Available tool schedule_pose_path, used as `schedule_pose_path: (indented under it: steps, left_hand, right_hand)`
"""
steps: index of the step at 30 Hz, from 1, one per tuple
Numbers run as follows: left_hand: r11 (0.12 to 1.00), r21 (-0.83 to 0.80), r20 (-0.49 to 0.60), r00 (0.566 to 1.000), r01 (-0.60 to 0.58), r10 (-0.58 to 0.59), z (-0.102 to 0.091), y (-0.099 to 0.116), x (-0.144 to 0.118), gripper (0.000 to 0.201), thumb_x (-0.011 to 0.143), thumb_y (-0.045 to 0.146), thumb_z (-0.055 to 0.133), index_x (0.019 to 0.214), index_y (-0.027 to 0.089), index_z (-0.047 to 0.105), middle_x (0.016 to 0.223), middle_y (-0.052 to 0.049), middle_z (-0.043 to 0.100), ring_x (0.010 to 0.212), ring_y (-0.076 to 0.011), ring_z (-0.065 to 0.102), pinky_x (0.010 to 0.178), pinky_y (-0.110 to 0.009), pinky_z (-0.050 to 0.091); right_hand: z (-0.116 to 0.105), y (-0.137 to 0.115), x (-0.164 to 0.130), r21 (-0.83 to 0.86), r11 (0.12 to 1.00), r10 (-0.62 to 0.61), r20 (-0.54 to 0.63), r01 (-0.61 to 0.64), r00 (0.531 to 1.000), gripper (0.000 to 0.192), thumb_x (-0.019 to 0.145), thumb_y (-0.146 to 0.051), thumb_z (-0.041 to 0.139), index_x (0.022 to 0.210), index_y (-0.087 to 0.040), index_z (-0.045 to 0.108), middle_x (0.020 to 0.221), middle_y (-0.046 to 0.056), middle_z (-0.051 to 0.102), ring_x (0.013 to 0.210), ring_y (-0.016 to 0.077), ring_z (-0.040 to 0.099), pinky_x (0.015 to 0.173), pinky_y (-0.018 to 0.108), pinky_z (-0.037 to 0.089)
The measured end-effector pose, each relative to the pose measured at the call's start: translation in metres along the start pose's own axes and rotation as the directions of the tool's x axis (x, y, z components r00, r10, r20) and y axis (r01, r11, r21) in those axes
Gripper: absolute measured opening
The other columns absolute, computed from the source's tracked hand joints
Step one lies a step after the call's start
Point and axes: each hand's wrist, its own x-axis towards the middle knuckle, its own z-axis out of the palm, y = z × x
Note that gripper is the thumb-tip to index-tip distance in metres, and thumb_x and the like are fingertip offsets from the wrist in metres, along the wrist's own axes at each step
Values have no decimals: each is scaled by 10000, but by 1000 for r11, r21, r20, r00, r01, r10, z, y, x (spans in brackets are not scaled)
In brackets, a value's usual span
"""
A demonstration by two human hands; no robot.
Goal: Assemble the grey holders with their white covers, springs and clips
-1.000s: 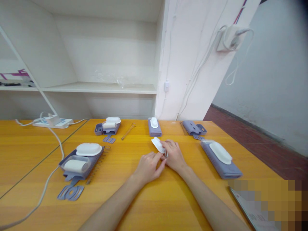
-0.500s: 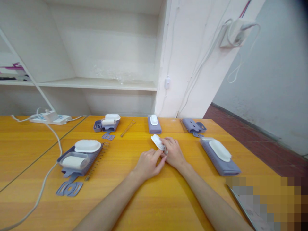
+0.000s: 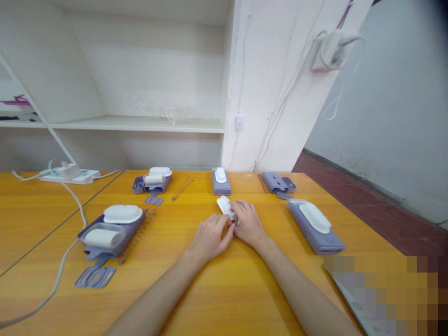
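Observation:
A white oval plastic piece with a ribbed inner side (image 3: pixel 225 205) is between my hands at the middle of the table. My right hand (image 3: pixel 248 221) has closed fingers over its right side. From the left, my left hand (image 3: pixel 212 237) pinches at the near end, thumb and fingers close to the right hand's fingertips. A small metal loop (image 3: pixel 237 220) shows at the fingers; what it belongs to is hidden. Beyond the hands lies a purple case topped by a white oval part (image 3: pixel 220 175). A larger purple case with a white oval part (image 3: pixel 315 217) lies to the right.
At left are an opened purple case (image 3: pixel 121 233), a coiled wire (image 3: pixel 136 235) and flat purple pieces (image 3: pixel 95 276). Farther back are another opened case (image 3: pixel 157 185), a second coiled wire (image 3: pixel 182 187) and a purple case (image 3: pixel 275 182). A white cable (image 3: pixel 63 261) crosses the left side.
The view has shifted slightly. The white piece has turned a little in my fingers, and the metal loop shows more plainly beside them. Both hands stay together around it.

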Motion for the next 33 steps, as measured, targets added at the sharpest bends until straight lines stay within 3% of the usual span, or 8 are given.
schedule_pose_path:
  steps: [3,6,12,15,20,29,33]
  left_hand:
    - [999,14,-81,996,41,-40,0,0,1,215,878,292,428,1049,196,517,988,-79,590,943,-215,542,794,-340,459]
    - [997,19,-143,987,75,-71,0,-1,2,301,868,273,438,1156,199,480,1154,-104,531,1053,-233,503,886,-382,440]
    - [998,45,-106,993,49,-44,3,-4,2,399,891,263,396,1290,245,403,1318,-119,430,1159,-243,460,949,-425,404]
    - [997,64,-63,997,42,-38,3,-5,2,435,884,262,412,1315,243,363,1323,-119,431,1177,-243,448,959,-426,391]
    - [990,111,-18,996,90,-89,5,-3,2,312,858,268,452,1166,215,458,1234,-111,484,1119,-239,476,922,-406,405]
    - [963,186,-69,980,196,-187,-5,-10,2,155,839,305,471,930,185,508,1096,-101,509,991,-229,503,839,-378,417]
    - [970,190,-55,988,154,-146,-16,-11,3,215,805,232,482,1010,177,516,1148,-114,506,1079,-249,471,918,-412,374]
  right_hand:
    - [0,-5,-1,67,996,-65,11,64,998,288,714,-167,556,1001,-190,538,1206,100,555,1150,239,452,963,390,356]
    - [-4,-11,-2,105,985,-138,22,135,990,421,723,-195,538,1141,-172,492,1277,120,490,1199,235,417,1017,399,328]
    - [-13,-15,-5,24,996,-82,51,81,995,433,768,-238,483,1193,-155,478,1330,133,431,1225,263,375,1057,447,263]
    - [-14,-13,-6,-7,999,-34,49,34,998,489,729,-190,479,1216,-149,465,1351,143,397,1236,271,358,1043,447,279]
    - [-10,-6,-7,30,999,14,9,-14,1000,530,696,-145,472,1226,-158,449,1327,143,393,1225,275,373,1015,451,328]
    - [4,3,-4,256,965,80,-52,-64,995,399,818,-175,412,1215,-150,442,1344,142,331,1279,222,331,1079,406,295]
    - [11,-10,3,433,897,113,-22,-92,993,376,912,-263,316,1269,-177,398,1340,111,375,1281,178,341,1097,381,269]
